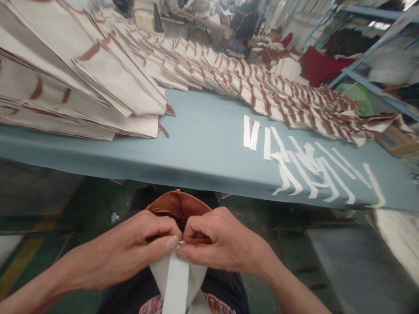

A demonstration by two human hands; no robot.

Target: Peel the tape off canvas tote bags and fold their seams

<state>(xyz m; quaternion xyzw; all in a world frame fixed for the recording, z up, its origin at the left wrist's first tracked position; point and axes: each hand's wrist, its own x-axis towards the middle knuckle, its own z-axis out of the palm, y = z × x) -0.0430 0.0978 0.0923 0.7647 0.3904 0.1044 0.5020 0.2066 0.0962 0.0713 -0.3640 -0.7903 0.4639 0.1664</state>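
Note:
Both my hands meet in front of my body, below the table edge. My left hand [137, 250] and my right hand [218, 242] are closed in pinches, thumbs and fingertips pressed together on a folded brown fabric piece [178, 205]. A white strip [176, 283] hangs down from the pinch point over cream cloth. Something tiny and shiny shows between the fingertips; I cannot make out what it is.
A blue-grey table [203, 144] lies ahead. Several loose white strips [307, 168] lie on its right part. Stacks of cream bags with brown trim [81, 74] fill the left and run in a long row [262, 87] to the back right. Shelving [376, 52] stands far right.

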